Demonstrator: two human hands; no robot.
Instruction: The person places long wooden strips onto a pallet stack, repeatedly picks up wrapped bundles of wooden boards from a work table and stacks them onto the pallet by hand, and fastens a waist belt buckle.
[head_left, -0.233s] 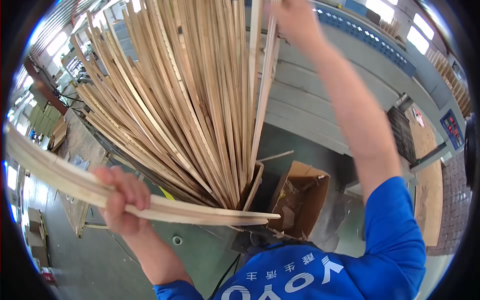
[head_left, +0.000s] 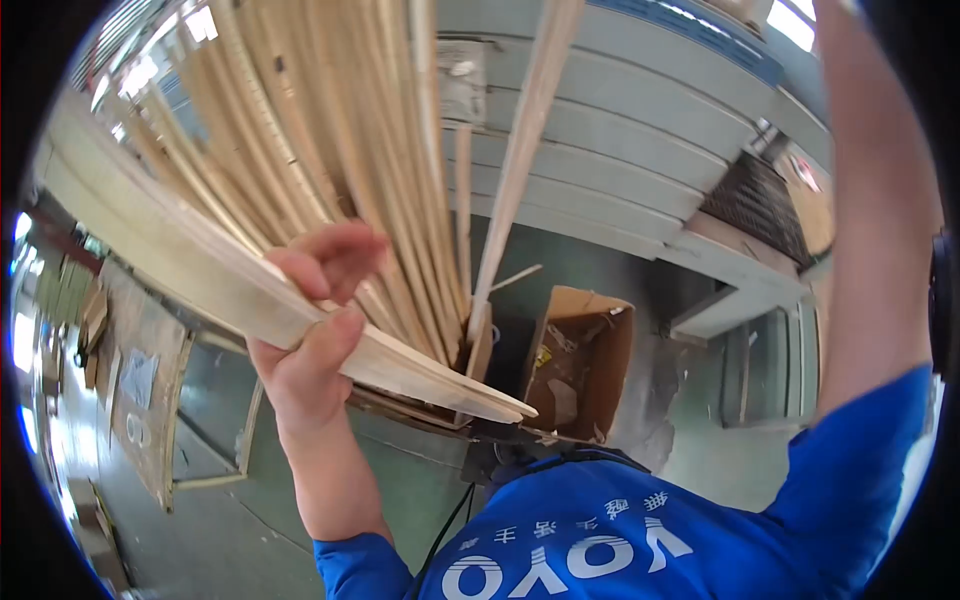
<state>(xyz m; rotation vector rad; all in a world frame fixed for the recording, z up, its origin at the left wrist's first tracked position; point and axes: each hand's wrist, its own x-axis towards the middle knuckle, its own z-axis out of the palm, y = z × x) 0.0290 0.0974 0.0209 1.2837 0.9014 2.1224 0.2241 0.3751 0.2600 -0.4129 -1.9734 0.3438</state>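
Observation:
My left hand (head_left: 315, 335) supports a few pale wooden strips (head_left: 180, 255) in the crook between its thumb and curled fingers. They slant from the upper left down to pointed-looking ends in front of my shirt. Behind them, a large bundle of long wooden strips (head_left: 375, 170) stands fanned out, blurred in places. One separate strip (head_left: 525, 130) leans away from the bundle toward the right. My right forearm reaches up along the right edge of the view, and the hand itself is beyond the top of it.
An open cardboard box (head_left: 612, 370) with scraps inside sits on the floor right of the bundle. A large grey machine (head_left: 620, 130) stretches across the back. On the left is a wooden table (head_left: 150, 400) with a plastic bag (head_left: 140, 378) on it.
My right hand has left the leaning strip and moved up and right out of view. My left hand has shifted right and up with its strips, its fingers looser. The view has also shifted.

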